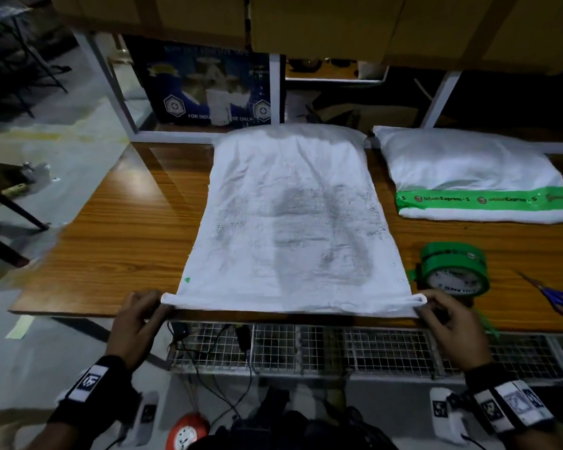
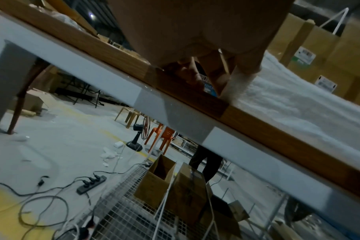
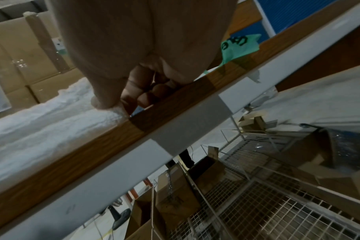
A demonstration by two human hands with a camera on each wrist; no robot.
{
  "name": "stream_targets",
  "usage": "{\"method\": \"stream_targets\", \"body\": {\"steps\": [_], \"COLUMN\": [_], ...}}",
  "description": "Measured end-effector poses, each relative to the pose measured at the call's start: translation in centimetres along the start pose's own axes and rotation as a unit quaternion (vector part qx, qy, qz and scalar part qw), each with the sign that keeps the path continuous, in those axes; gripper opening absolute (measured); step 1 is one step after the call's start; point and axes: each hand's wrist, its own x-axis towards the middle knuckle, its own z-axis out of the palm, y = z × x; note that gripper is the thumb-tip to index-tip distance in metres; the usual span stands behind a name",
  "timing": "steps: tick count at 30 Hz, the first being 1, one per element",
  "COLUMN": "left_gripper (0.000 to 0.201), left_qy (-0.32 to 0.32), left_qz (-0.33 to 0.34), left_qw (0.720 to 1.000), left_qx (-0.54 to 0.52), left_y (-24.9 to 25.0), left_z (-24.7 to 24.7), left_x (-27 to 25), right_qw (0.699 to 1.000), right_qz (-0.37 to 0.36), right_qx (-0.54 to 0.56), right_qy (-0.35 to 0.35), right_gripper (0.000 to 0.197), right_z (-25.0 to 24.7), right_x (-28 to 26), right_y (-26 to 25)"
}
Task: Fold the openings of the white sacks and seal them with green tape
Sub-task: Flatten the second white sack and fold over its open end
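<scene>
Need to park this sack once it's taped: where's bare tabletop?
Left of the open sack, the table is bare wood out to its left edge. The right is crowded: the taped sack, tape roll and scissors. Only a narrow strip between the sacks is free.

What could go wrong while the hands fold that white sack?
1. The fold might slip open: the left hand and right hand only pinch the sack at its two corners, and no tape is on it yet.
2. The right hand sits close to the tape roll and could bump it.
3. The fold lies at the table edge and may slide off.
</scene>
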Motion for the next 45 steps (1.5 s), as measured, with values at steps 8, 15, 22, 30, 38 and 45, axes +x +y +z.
{"method": "stream_targets", "body": {"steps": [8,15,22,30,38,45], "left_gripper": [0.039,0.027,0.032,0.033,0.028,0.037], "left_qy": [0.065,0.143,-0.044,-0.038,-0.008,0.025], "left_qz": [-0.074,-0.083,0.272,0.262,0.152,0.048], "left_qw": [0.993,0.978,0.943,0.947,0.983,0.99], "left_qx": [0.064,0.131,0.185,0.185,0.1,0.128], "left_y": [0.9,1.7,-2.2,-3.6,-1.7,-1.7], "left_z": [1.8,3.3,2.1,-0.1,0.3,0.3], "left_x": [0.5,0.8,1.3,-0.7,-1.1,0.8], "right_qw": [0.99,0.97,0.968,0.969,0.995,0.998], "right_qz": [0.087,0.0,-0.131,-0.149,-0.069,-0.005], "right_qx": [-0.068,-0.214,-0.213,-0.194,-0.061,-0.066], "right_qy": [0.088,0.116,0.013,-0.04,-0.032,-0.014], "right_gripper": [0.025,0.023,0.032,0.044,0.034,0.021], "right_z": [2.3,3.9,3.4,1.9,1.2,1.3], "right_x": [0.8,0.7,0.0,-2.0,-1.9,-0.2], "right_y": [-0.1,0.0,2.1,2.7,1.9,1.3]}}
